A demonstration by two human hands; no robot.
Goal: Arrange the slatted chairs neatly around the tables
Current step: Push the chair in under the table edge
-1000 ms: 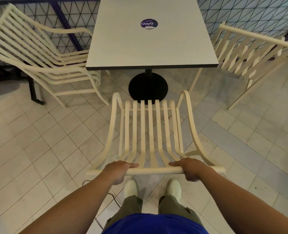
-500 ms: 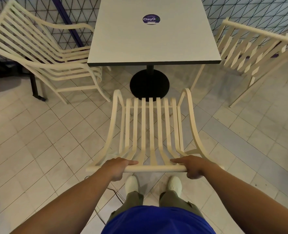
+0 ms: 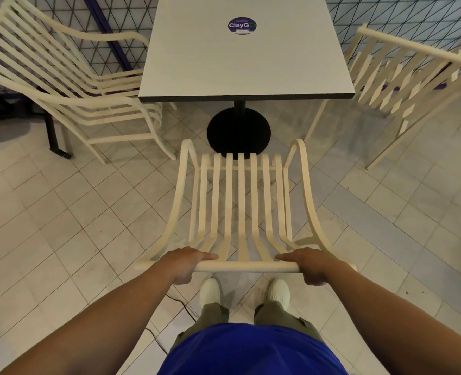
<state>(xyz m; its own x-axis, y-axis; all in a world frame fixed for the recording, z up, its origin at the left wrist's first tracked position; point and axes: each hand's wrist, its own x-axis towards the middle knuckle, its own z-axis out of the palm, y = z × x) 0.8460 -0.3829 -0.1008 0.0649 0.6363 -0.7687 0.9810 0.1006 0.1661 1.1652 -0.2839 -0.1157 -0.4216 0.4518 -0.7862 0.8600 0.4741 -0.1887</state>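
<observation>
Left hand (image 3: 186, 262), right hand (image 3: 309, 265) gripping top rail (image 3: 245, 266) of middle chair (image 3: 240, 201); pedestal (image 3: 238, 131) ahead under table (image 3: 245, 66); left chair (image 3: 69, 87), right chair (image 3: 402, 77) flanking.

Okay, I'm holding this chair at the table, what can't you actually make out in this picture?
Head view:
- Sticker on the table: small print too small to read.
- Left hand and right hand: fingers hidden under the middle chair's top rail.
- Left chair: backrest cut off by the left edge.
- Right chair: far side cut off by the right edge.

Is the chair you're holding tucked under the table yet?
Out. The chair stops short of the table edge, base visible between.
</observation>
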